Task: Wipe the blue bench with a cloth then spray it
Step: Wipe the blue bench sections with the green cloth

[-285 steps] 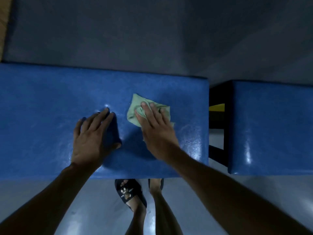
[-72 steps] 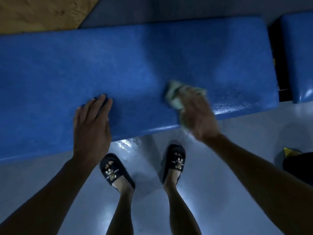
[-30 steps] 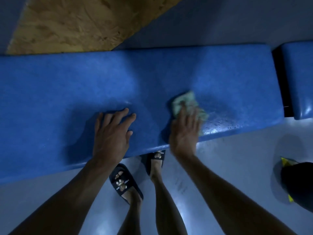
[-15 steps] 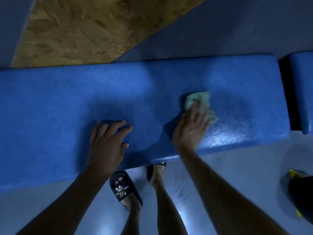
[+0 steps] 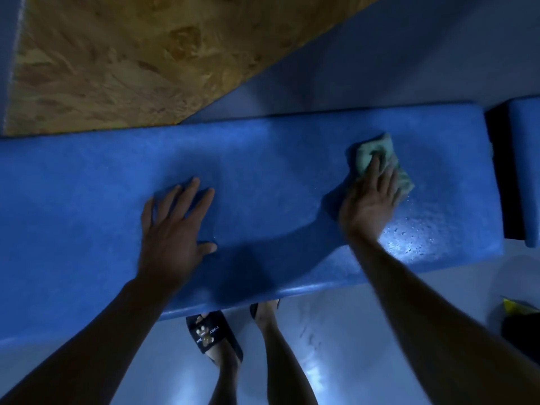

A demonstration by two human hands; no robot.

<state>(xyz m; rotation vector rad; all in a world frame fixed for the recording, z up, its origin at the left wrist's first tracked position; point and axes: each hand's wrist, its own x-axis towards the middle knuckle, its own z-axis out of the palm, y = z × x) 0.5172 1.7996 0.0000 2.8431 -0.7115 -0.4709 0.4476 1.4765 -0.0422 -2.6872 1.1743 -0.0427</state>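
A long blue padded bench (image 5: pixel 263 176) runs across the view. On its right part lies a crumpled pale green cloth (image 5: pixel 377 152), and my right hand (image 5: pixel 369 200) presses flat on it with the fingers spread over its near half. Small droplets shine on the bench surface just right of that hand. My left hand (image 5: pixel 175 229) rests flat on the bench's middle, fingers apart, holding nothing. No spray bottle is in view.
A second blue bench (image 5: pixel 526 171) stands to the right across a dark gap. A chipboard panel (image 5: pixel 131 59) leans behind the bench at the upper left. My feet in black slides (image 5: pixel 213 337) stand on the grey floor. A dark object with yellow (image 5: pixel 520 323) sits at the right edge.
My right hand has pushed the cloth farther away and to the right along the bench. My left hand has stayed flat on the bench. The view has tilted so the bench sits lower.
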